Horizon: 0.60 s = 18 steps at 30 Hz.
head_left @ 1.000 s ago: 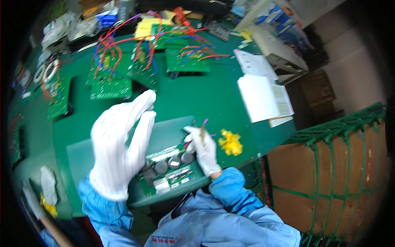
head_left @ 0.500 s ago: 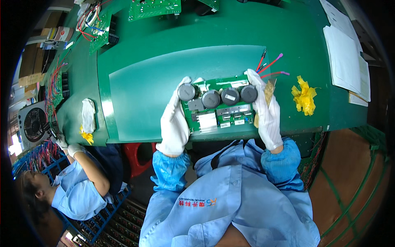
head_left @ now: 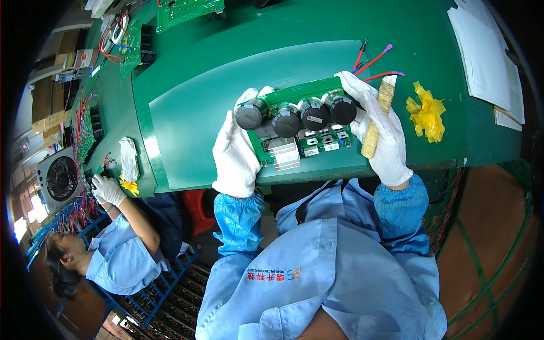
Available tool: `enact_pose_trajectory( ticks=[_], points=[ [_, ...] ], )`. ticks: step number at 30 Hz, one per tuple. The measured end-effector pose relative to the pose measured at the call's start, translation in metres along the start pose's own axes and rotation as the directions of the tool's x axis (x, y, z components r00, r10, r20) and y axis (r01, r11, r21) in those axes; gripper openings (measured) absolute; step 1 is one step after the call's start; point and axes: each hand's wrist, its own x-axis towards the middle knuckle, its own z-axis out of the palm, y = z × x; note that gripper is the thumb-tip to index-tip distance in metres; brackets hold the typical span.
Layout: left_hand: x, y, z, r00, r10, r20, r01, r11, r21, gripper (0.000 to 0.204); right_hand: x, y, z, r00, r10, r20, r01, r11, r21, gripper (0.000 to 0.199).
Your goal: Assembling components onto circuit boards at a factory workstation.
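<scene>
My left hand [head_left: 235, 156], in a white glove, grips the left end of a green circuit board [head_left: 306, 92]. My gloved right hand [head_left: 385, 133] clasps its right end. Several black cylindrical capacitors [head_left: 285, 122] stand in a row along the board, with a finned silver heat sink [head_left: 284, 154] on the near side. Red wires [head_left: 375, 59] with purple ends stick out past the far right corner. A flat yellowish strip [head_left: 371, 139] with a pale end lies along my right palm, held with the board. The board is raised and tilted above the green table.
Crumpled yellow tape [head_left: 426, 112] lies right of my hand, white papers [head_left: 488, 62] farther right. More circuit boards [head_left: 190, 12] sit at the back and left. A white glove [head_left: 128, 160] rests at left, near a co-worker's gloved hands [head_left: 109, 190] and a fan [head_left: 60, 178].
The board has tipped, its far edge rising, and the capacitors lean more toward me. More of the yellowish strip shows beside my right hand. Both hands keep their hold.
</scene>
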Motion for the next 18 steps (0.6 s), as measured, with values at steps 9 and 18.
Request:
enact_pose_trajectory(
  ticks=[9,18],
  points=[
    [0.003,-0.003,-0.002,0.996,-0.083,0.030,0.086,0.987,-0.138,0.057,0.001,0.008,-0.013,0.999,0.026,0.026,-0.025,0.998,-0.055,0.052],
    [0.004,-0.002,0.003,0.996,-0.078,0.035,0.082,0.990,-0.118,0.057,0.002,0.014,-0.020,1.000,-0.025,0.010,0.027,0.986,-0.167,0.048]
  ],
)
